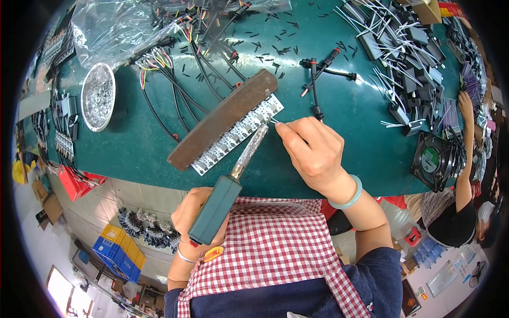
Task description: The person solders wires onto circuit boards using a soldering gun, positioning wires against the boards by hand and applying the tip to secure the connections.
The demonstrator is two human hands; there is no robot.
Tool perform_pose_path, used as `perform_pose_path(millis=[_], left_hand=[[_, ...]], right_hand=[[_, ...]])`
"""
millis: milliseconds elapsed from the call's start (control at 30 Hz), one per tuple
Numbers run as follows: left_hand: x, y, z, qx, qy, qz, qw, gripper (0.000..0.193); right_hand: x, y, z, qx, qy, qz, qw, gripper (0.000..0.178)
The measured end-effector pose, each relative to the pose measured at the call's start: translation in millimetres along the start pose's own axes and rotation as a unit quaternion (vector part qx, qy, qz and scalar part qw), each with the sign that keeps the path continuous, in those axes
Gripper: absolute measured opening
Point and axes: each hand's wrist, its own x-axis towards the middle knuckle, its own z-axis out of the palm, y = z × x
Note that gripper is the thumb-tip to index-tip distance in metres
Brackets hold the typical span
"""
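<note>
My left hand [185,211] grips the dark green handle of a soldering iron [216,209]. The iron slants up and right, its tip at the right part of a white circuit board strip [222,144]. That strip lies along the lower side of a heavy brown bar [222,122]. My right hand [314,151] is closed in a pinch on the short end of a thin pale wire [274,121], beside the iron's tip. Just above this hand a black cable [314,87] with a red ring meets the knuckles; whether the hand holds it is hidden.
An oval dish [99,98] of shiny bits and a clear plastic bag [119,32] are at left. Black cables [180,87] spread behind the bar. Grey boxes with white leads [408,58] pile up at right, near a black fan [432,160]. Another person's arm [466,143] reaches in farther right.
</note>
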Motion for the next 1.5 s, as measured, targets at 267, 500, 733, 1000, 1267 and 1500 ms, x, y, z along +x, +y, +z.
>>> perform_pose_path(millis=[267, 500, 733, 1000, 1267, 1500], left_hand=[[-3.1, -2.6, -1.7, 0.007, 0.004, 0.008, 1.000, 0.017], [-0.3, -1.4, 1.4, 0.007, 0.001, 0.008, 1.000, 0.017], [-2.1, -0.1, 0.6, 0.009, 0.003, -0.005, 1.000, 0.017], [-7.6, 1.6, -3.7, 0.037, 0.010, -0.021, 0.999, 0.021], [-6.4, 2.3, -2.4, 0.033, -0.005, -0.036, 0.999, 0.023], [-3.5, -0.4, -0.4, 0.009, -0.012, -0.011, 1.000, 0.026]], right_hand=[[0.0, 0.7, 0.4, 0.000, 0.004, -0.002, 1.000, 0.024], [-0.2, 1.0, 0.7, 0.000, 0.005, -0.003, 1.000, 0.024], [-1.2, 1.4, 1.1, -0.002, 0.003, -0.003, 1.000, 0.023], [-0.2, 0.9, 0.2, -0.002, 0.003, -0.004, 1.000, 0.024], [-0.1, 0.9, 2.2, -0.001, 0.000, 0.005, 1.000, 0.026], [-0.2, -0.3, 1.0, 0.002, 0.004, 0.008, 1.000, 0.025]])
